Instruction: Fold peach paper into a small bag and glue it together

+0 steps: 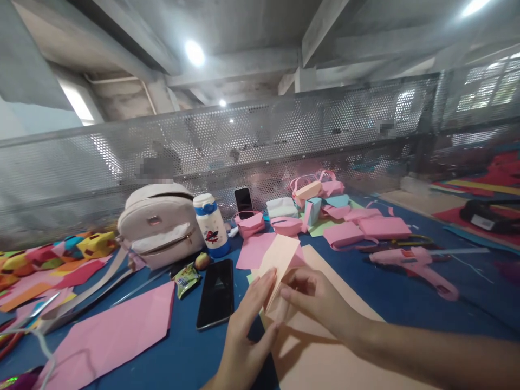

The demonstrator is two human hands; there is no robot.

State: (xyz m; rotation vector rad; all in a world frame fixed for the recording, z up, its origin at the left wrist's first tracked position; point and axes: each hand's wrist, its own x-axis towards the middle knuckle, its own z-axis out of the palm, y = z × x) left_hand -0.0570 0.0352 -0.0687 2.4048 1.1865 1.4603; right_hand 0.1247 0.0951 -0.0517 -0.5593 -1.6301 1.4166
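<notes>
A folded piece of peach paper (281,252) is held up off the table between my two hands. My left hand (252,319) grips its left side, fingers behind and thumb low in front. The fingers of my right hand (311,295) pinch its right edge near the bottom. Beneath them spreads a large peach sheet (325,357), partly covered by my hands and right forearm. Pink paper (251,251) lies just behind the folded piece. To the left of my left hand rests a black phone (216,292).
A white backpack (160,222), a bottle (211,227) and a second phone (244,203) stand at the back. Pink paper bags (345,234) and a pink glue gun (416,265) lie right. Pink sheets (117,336) and scissors (40,309) are left. A perforated metal panel (260,135) rises behind.
</notes>
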